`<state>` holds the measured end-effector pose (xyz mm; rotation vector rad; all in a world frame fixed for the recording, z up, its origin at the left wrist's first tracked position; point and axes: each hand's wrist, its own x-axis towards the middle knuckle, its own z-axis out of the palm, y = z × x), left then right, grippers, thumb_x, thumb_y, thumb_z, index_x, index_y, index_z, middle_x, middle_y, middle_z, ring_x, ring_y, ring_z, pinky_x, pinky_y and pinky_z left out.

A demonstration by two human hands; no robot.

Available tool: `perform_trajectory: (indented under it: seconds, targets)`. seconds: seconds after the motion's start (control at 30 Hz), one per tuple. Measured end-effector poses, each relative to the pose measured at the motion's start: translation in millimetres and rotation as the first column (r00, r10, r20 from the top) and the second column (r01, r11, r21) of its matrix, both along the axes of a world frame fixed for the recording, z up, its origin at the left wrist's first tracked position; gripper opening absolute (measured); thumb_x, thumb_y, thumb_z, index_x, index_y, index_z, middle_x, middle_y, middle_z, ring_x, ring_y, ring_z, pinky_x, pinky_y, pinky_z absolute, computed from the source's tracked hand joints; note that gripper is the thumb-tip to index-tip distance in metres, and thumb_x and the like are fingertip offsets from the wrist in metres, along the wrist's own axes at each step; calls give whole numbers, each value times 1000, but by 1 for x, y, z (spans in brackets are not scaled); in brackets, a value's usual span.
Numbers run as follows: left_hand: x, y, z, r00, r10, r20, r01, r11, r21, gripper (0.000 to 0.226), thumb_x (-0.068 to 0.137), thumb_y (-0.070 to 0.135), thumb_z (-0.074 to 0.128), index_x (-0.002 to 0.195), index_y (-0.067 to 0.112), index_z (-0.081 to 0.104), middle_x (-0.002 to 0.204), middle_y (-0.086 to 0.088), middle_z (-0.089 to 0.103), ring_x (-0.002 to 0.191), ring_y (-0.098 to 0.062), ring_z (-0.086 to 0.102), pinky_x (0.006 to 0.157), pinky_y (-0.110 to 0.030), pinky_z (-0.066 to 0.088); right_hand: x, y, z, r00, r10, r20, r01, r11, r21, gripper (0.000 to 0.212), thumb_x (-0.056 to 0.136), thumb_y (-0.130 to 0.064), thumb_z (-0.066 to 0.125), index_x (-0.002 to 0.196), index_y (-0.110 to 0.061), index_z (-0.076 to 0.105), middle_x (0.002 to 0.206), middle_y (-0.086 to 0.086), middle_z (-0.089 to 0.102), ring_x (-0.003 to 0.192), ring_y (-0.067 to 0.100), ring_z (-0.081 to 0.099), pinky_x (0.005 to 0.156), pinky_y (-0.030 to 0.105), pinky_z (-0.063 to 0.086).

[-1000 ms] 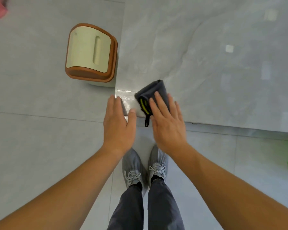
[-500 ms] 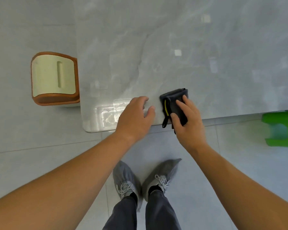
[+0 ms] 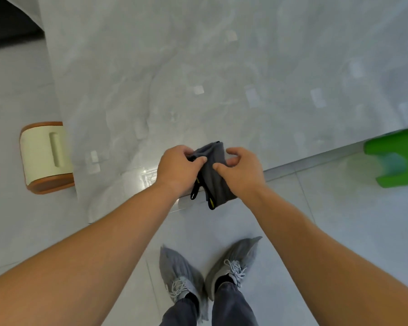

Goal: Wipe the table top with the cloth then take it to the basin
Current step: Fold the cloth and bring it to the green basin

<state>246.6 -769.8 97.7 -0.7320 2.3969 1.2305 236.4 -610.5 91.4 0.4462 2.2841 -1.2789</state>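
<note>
Two hands on one cloth. Left to right: a cream swing-lid bin with brown rim (image 3: 45,156) on the floor beside the worktop's left edge; the glossy grey marble-pattern worktop (image 3: 198,67); the left hand (image 3: 178,169) pinching the dark grey cloth (image 3: 213,177) at its upper left; the right hand (image 3: 239,171) gripping its right side; a green plastic stool (image 3: 396,158) at far right. The cloth hangs at the near worktop edge, its looped tag dangling below. Judged step: refolding or regripping the cloth between wipes. Next move calls for laying it flat and pressing down with one palm. Half a second earlier only the right hand pressed the cloth flat; the left rested beside it.
</note>
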Motion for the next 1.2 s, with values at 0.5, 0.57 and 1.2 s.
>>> perform_trajectory:
  seconds: [0.5,0.57,1.2]
  targets:
    - [-42,195,83,960,-279,13,246,867,433,16,97,36,59,88,23,60,66,13,65,50,0,52,48,-19,42,28,202,73,947,-315,66,314,861,-400,19,90,-24,70,108,-28,65,97,-6,75,89,13,73,70,32,60]
    - [-54,234,92,953,-304,3,270,849,455,11,97,37,59,92,27,61,72,12,69,52,2,57,47,-17,43,24,236,83,920,-388,60,377,830,-411,20,92,-19,69,108,-30,65,97,-6,75,88,14,73,67,28,58]
    - [-216,613,29,709,-700,-86,646,596,476,43,81,23,80,115,34,56,91,8,74,81,-3,71,68,-19,55,-84,576,42,425,-905,33,863,393,-316,30,92,-17,71,119,-22,58,95,7,76,89,23,74,79,45,61]
